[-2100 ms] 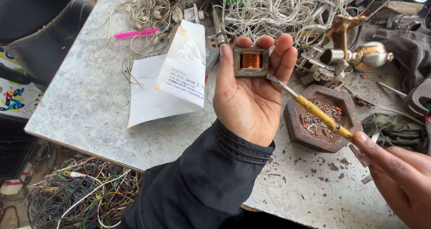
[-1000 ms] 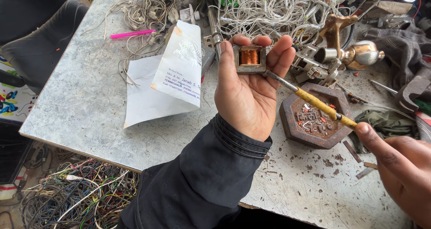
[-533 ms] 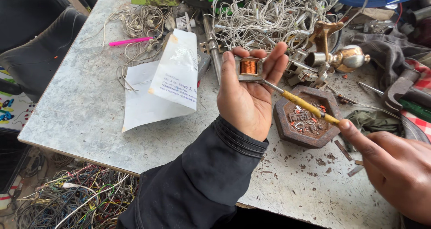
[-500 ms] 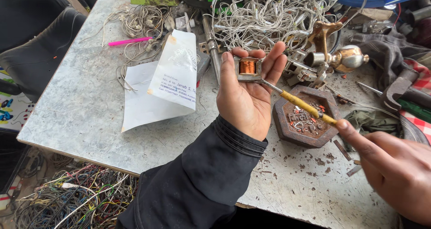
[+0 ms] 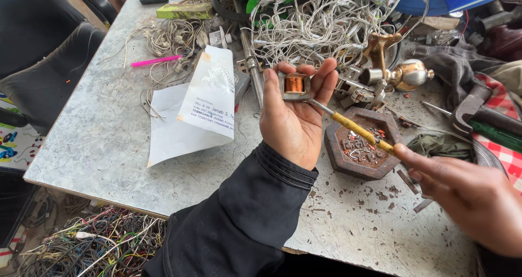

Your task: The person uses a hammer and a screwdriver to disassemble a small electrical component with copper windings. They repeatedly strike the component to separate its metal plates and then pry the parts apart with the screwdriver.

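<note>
Messy and grey, our tabletop (image 5: 103, 141) held a big wire tangle (image 5: 315, 21) at its far edge. Our left hand (image 5: 293, 119) was raised, palm up, fingers pinching a small copper coil (image 5: 296, 85). Our right hand (image 5: 467, 195), nearer the right edge, gripped a yellow screwdriver (image 5: 361, 133). Its long shaft slanted up and left, and its tip touched the coil's frame from below. A brown dish (image 5: 361, 168) of scraps sat beneath.

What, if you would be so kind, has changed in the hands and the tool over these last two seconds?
Little. The left hand still holds the small copper coil up in its fingertips, and the right hand still grips the yellow-handled screwdriver with its tip at the coil. Nothing was picked up or released. The hexagonal tray and the papers lie on the table as before.
</note>
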